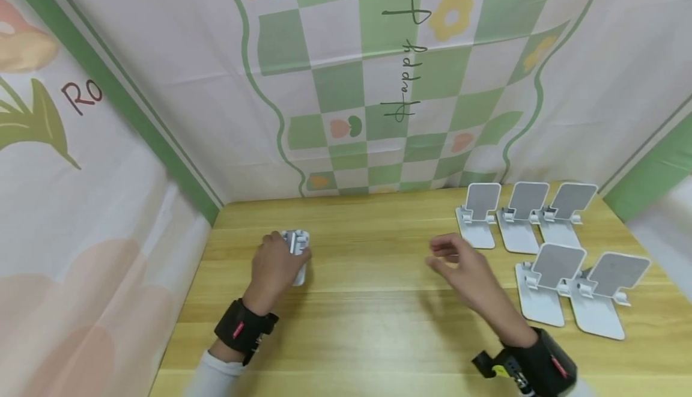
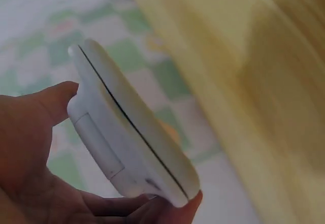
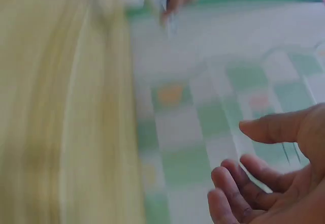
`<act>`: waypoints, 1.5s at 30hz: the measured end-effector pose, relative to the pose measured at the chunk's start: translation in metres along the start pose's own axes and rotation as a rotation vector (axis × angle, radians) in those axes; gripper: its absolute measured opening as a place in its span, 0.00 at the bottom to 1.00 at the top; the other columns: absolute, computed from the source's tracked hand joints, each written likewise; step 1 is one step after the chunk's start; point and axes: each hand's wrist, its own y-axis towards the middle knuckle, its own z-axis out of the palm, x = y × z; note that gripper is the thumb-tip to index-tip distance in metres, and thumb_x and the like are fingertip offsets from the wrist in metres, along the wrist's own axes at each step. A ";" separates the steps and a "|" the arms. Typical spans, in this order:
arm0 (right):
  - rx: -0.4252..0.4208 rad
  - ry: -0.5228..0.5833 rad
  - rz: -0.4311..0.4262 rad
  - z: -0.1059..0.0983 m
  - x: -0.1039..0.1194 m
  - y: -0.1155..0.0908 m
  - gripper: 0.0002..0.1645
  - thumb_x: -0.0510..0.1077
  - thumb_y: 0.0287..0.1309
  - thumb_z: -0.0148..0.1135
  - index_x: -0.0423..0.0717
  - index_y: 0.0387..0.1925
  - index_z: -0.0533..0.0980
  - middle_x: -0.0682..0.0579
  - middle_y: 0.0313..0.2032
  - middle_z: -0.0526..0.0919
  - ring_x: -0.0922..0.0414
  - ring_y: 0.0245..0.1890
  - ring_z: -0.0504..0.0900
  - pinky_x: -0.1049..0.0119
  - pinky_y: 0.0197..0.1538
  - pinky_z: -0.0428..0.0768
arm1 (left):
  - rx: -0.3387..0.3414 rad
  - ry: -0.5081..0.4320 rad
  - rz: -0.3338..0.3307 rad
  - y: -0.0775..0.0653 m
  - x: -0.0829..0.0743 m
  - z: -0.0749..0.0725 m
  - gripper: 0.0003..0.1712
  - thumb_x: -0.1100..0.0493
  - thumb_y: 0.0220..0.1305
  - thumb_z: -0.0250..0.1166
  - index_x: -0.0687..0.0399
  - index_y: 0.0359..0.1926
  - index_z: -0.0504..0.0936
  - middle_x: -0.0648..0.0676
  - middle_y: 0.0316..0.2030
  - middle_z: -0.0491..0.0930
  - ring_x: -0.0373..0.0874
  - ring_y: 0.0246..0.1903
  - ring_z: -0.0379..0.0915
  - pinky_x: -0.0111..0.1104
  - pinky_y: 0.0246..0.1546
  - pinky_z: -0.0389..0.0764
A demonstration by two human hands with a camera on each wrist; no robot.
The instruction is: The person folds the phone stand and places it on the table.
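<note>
A folded white phone stand [image 1: 299,244] is gripped in my left hand [image 1: 273,269] over the left part of the table. Seen edge-on in the left wrist view, the folded stand [image 2: 109,117] shows two flat layers with a thin dark gap between them and a hinge on one side. Thumb and fingers hold it from opposite edges. My right hand [image 1: 464,269] is over the table right of centre, its fingers loosely bent and holding nothing. The right wrist view shows the thumb apart from the fingers of that hand [image 3: 284,168].
Several unfolded phone stands with grey pads stand at the right: three in a back row, including one stand [image 1: 517,223], and two in front, including another stand [image 1: 597,313]. The wooden table [image 1: 367,325] meets a checked green-and-white cloth [image 1: 337,84] behind.
</note>
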 end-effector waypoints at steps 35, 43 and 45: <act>-0.323 -0.761 -0.232 -0.123 -0.100 -0.024 0.15 0.23 0.45 0.74 0.32 0.39 0.85 0.30 0.41 0.86 0.32 0.41 0.82 0.37 0.34 0.80 | 0.023 0.292 -0.054 0.055 0.098 0.022 0.29 0.51 0.75 0.63 0.80 0.32 0.83 0.77 0.41 0.79 0.69 0.43 0.80 0.56 0.42 0.85; -0.302 -0.753 -0.219 -0.124 -0.099 -0.023 0.17 0.22 0.46 0.73 0.31 0.41 0.85 0.30 0.43 0.85 0.31 0.44 0.81 0.36 0.35 0.81 | 0.030 0.274 -0.059 0.055 0.093 0.019 0.32 0.50 0.74 0.66 0.86 0.41 0.82 0.79 0.41 0.78 0.70 0.43 0.80 0.56 0.43 0.85; -0.288 -0.755 -0.221 -0.124 -0.099 -0.022 0.16 0.22 0.46 0.73 0.31 0.41 0.85 0.30 0.43 0.85 0.31 0.44 0.81 0.36 0.36 0.81 | 0.028 0.272 -0.069 0.055 0.093 0.019 0.33 0.50 0.74 0.66 0.87 0.42 0.81 0.79 0.42 0.76 0.70 0.44 0.78 0.55 0.43 0.86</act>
